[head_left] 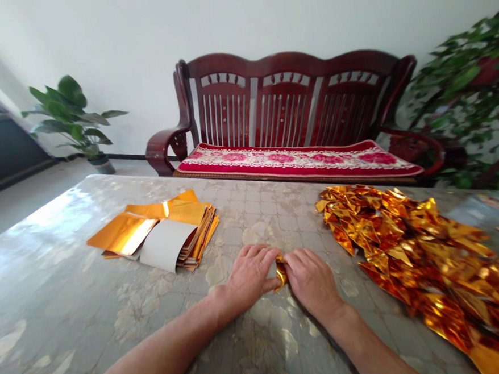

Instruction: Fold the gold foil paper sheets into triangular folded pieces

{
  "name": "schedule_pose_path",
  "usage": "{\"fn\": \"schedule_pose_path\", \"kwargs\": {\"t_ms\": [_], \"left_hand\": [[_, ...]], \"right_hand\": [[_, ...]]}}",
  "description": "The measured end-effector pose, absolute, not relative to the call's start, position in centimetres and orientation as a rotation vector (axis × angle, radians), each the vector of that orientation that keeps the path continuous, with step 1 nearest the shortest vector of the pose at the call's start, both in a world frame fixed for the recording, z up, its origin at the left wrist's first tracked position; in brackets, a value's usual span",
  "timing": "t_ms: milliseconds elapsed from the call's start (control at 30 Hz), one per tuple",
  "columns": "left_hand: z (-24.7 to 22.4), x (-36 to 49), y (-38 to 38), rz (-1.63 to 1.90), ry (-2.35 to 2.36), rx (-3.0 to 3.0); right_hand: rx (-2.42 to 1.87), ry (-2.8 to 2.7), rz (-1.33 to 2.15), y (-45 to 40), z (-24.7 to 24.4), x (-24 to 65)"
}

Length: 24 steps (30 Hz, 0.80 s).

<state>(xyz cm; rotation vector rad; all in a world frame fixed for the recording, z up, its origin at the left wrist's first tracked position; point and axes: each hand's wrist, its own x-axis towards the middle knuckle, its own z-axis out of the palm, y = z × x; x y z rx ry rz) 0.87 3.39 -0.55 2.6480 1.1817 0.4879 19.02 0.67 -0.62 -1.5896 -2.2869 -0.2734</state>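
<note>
Between my two hands, near the middle of the table, is a small piece of gold foil paper (280, 274). My left hand (252, 272) holds its left side, with the thumb low and the fingers over the top. My right hand (310, 278) pinches the upper right side, its fingers curled. Much of the foil piece is hidden by the fingers. To the left lies a stack of flat gold foil sheets (122, 231), one of them showing its pale back. A large heap of folded gold foil pieces (407, 238) spreads along the right.
The table (130, 309) has a patterned cover. Behind it stands a dark red wooden bench (286, 104) with a red floral cushion (282, 159). A clear plastic bag (477, 211) lies at the right edge. Potted plants (73, 111) stand left and right.
</note>
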Motion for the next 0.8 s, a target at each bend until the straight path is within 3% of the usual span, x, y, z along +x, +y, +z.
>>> {"fn": "schedule_pose_path", "kwargs": {"t_ms": [800], "left_hand": [[-1.31,0.77,3.62,0.435,1.163,2.758]], "right_hand": [[-1.423,-2.377,-0.266,1.08,-0.75,19.54]]}}
